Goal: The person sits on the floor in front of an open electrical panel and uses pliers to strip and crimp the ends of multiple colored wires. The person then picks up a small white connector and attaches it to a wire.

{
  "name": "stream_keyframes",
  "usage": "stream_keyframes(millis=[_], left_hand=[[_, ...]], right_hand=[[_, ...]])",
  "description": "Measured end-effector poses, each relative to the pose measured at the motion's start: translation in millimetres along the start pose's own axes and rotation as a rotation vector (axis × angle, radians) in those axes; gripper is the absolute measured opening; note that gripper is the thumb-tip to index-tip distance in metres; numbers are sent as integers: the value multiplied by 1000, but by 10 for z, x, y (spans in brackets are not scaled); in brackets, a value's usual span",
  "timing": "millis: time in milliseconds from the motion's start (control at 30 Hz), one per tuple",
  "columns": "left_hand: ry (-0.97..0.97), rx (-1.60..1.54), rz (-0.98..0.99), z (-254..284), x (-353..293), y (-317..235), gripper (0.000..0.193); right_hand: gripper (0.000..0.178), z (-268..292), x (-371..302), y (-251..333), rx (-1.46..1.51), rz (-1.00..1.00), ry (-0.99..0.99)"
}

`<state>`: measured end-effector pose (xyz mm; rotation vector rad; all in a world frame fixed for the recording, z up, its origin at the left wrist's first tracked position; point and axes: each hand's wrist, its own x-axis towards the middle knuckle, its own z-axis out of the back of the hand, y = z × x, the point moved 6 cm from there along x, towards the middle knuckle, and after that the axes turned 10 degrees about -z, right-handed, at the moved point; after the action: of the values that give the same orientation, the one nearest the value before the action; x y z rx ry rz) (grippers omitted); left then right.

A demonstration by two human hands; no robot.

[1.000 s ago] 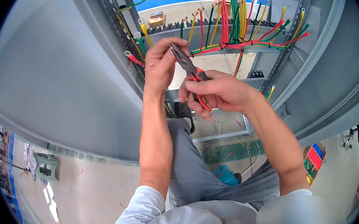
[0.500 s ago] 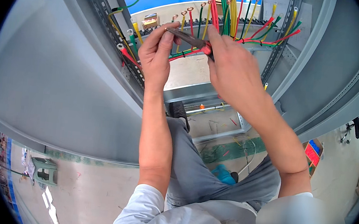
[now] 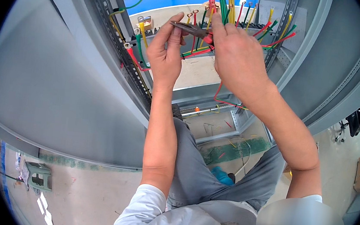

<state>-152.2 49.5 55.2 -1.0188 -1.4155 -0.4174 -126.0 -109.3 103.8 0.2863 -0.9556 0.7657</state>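
My right hand (image 3: 242,58) is closed around long-nosed pliers (image 3: 191,29) with dark jaws and red handles. The jaws point left, and their tip lies at the raised fingers of my left hand (image 3: 165,63). Thumb and forefinger of that hand are pinched together at the tip; whatever sits between them is too small or hidden to name. Behind both hands stand red, green and yellow wires (image 3: 221,8) in upright bundles. Several single wires with ring lugs (image 3: 195,11) rise along a dark strip. A red, green and yellow wire bundle (image 3: 197,52) passes between my wrists.
Grey cabinet panels (image 3: 61,88) flank me on both sides, with a slotted metal rail (image 3: 120,52) at the left. Lugged wires (image 3: 131,54) stick out beside it. Wire scraps lie on the floor by a green strip (image 3: 233,149). A green stool (image 3: 39,177) stands lower left.
My view has shifted slightly. Both hands and the pliers sit a little further right and are still held together. A red and green wire now shows below my right hand.
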Motion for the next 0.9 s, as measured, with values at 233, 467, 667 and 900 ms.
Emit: stream_keyframes(millis=[233,467,667,900], left_hand=[[1,17,-54,-28,3,-2,31],[-70,-19,-107,66,-46,65,30],[-67,-111,-164,146,-122,-5,36],[-49,-224,-228,93,-194,-14,48]], right_hand=[[27,8,8,-39,85,-5,76],[23,-320,-15,50,757,-218,597],[34,-472,-417,448,1699,-690,1384],[35,-601,-711,824,2463,-593,1587]])
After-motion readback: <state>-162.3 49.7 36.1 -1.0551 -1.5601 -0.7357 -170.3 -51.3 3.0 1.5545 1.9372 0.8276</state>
